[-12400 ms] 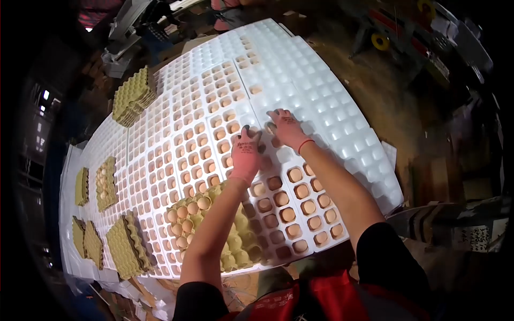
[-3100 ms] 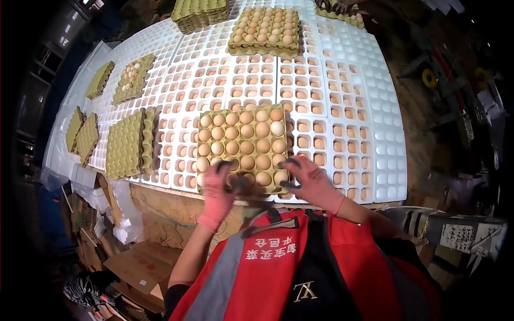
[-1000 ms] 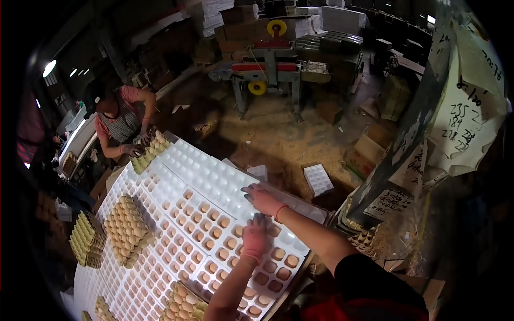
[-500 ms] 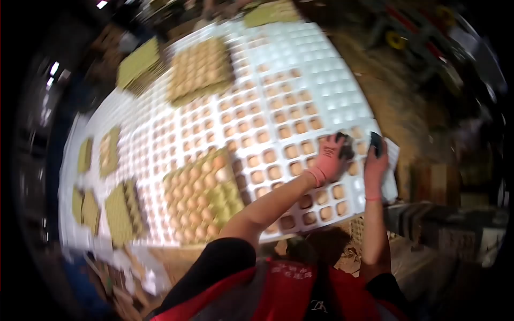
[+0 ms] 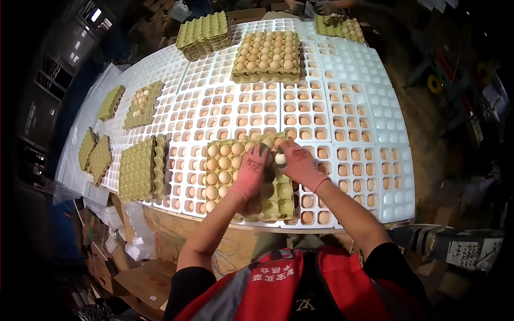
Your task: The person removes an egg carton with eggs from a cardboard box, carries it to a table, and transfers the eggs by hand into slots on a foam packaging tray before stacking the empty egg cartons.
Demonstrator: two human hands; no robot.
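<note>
Both my pink gloves are over the near egg tray (image 5: pixel 284 207), which sits on the white foam trays (image 5: pixel 357 124) right in front of me! My left hand (image 5: pixel 254 167) is over the middle of that tray, back of the glove up, dark fingertips pointing to its far side; whatever is under the palm is hidden, so I can't tell if I'm holding anything there. My right hand (image 5: pixel 299 161) comes in across the tray's right edge, thumb and fingers bent narrowly around 1 pale egg (image 5: pixel 280 158); gripped or just resting in its pocket, I can't tell. Brown eggs (image 5: pixel 225 163) fill the left side of the tray, while its near right corner shows bare pockets. Left of the tray, 2 empty pulp trays (image 5: pixel 138 170) lean together, and beyond those comes a part-filled tray (image 5: pixel 140 105). Straight out past the near tray stands a loaded egg stack (image 5: pixel 266 80), its top layer packed with eggs, with an empty tray stack (image 5: pixel 205 32) farther out to its left. All around the near tray, eggs sit down in the foam cells. And at the far end, right of the loaded stack's line, a co-worker's hands (image 5: pixel 324 7) hover just beside another tray (image 5: pixel 327 31) carrying eggs!
</note>
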